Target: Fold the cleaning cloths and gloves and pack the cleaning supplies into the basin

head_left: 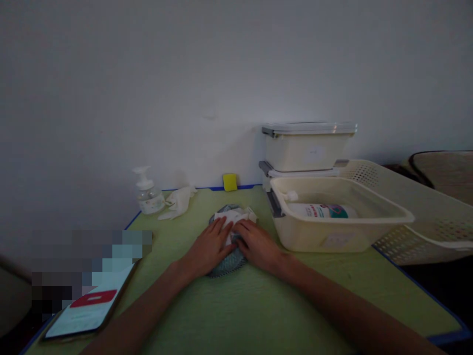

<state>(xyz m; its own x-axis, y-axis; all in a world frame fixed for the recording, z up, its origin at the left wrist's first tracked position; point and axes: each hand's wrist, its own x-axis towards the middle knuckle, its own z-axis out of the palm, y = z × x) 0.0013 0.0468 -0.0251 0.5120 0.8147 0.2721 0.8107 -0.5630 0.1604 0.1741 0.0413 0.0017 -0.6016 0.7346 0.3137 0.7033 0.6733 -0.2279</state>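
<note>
Both my hands rest on a small bundle in the middle of the green table [258,315]. My left hand [209,249] lies flat with fingers stretched over a crumpled white cloth or paper [232,217]. My right hand [258,246] lies beside it, fingers extended and touching the same white piece. Under the white piece sits a round grey-blue meshed item [229,265], partly hidden by both hands.
A pump bottle [148,195], a white glove [179,201] and a yellow sponge [229,182] stand along the back wall. A cream tub [343,231] holds a lying bottle [320,210]; lidded boxes [308,148] stack behind it, a perforated basket [424,207] to the right. A phone [88,310] lies front left.
</note>
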